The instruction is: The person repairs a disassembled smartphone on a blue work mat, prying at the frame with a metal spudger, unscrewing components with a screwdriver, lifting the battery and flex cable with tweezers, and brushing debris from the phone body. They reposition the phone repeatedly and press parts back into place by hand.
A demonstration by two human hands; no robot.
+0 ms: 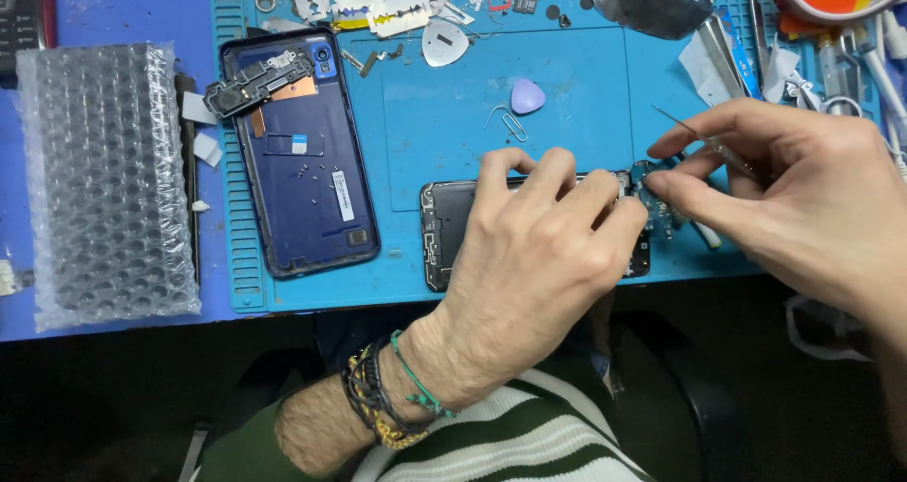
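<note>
Tweezers (723, 146) sit pinched in my right hand (803, 198), tips at the small circuit board (652, 194) right of centre frame. My left hand (539, 246) presses the opened phone (449, 222) onto the blue mat (425, 123); its grip holds nothing. Board removal appears under way. Next move needs a steady, gentle lift.

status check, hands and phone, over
Left hand pressing on open phone. Right hand pinching tweezers at small board. Nothing blocking.
</note>
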